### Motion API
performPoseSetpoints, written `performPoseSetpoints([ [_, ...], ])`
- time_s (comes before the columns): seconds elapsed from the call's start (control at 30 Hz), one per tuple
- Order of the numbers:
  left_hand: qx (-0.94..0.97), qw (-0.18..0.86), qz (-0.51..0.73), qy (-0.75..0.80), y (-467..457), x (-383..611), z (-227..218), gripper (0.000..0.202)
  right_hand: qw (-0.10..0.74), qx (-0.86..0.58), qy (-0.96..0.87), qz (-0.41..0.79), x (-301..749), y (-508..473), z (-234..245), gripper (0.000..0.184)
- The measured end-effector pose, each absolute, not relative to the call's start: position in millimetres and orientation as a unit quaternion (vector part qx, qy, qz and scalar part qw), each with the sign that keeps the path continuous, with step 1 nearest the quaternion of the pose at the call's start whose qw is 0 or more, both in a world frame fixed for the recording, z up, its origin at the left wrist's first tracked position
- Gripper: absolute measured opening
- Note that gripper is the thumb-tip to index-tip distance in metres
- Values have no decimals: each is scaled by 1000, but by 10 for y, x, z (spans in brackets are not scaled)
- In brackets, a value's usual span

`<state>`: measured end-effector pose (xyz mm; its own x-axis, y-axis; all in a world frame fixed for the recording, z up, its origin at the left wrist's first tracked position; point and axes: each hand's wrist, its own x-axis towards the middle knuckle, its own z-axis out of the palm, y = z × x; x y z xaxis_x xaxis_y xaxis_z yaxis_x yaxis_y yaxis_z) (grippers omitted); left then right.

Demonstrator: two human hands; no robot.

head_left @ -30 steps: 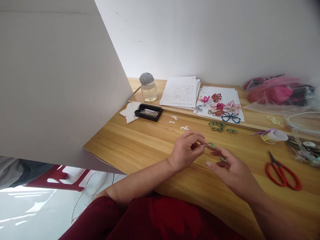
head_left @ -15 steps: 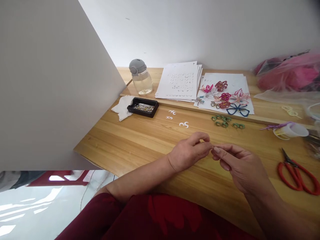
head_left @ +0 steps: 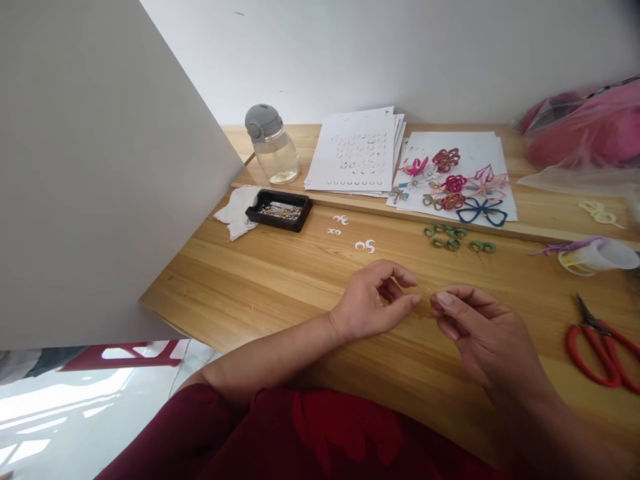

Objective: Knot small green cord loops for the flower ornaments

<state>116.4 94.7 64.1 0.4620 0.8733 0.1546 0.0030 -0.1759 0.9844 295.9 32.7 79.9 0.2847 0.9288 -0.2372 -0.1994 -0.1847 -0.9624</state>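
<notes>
Several green loops are lying in two clusters on the tabletop, beyond our hands. Our right hand is pressing thumb to fingertips in a tight grip that is hiding whatever may be between them; we cannot tell what it is holding. Our left hand is facing it just beside, its grip moderately wide. White crescents are resting on the striped wood grain. Red-handled scissors and a veiled pink bundle are running off the right edge. Fine marks on the paper stack are defeating our eyes. A grey panel is blocking the left, a pale wall is rising behind, and light is streaking the floor, where a red object is showing only partly.
</notes>
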Motion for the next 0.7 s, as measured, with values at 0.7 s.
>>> performPoseSetpoints([
  [0.7, 637, 610, 359, 307, 1059, 1116, 650, 36, 521, -593, -355, 500, 2953, 333, 704, 36],
])
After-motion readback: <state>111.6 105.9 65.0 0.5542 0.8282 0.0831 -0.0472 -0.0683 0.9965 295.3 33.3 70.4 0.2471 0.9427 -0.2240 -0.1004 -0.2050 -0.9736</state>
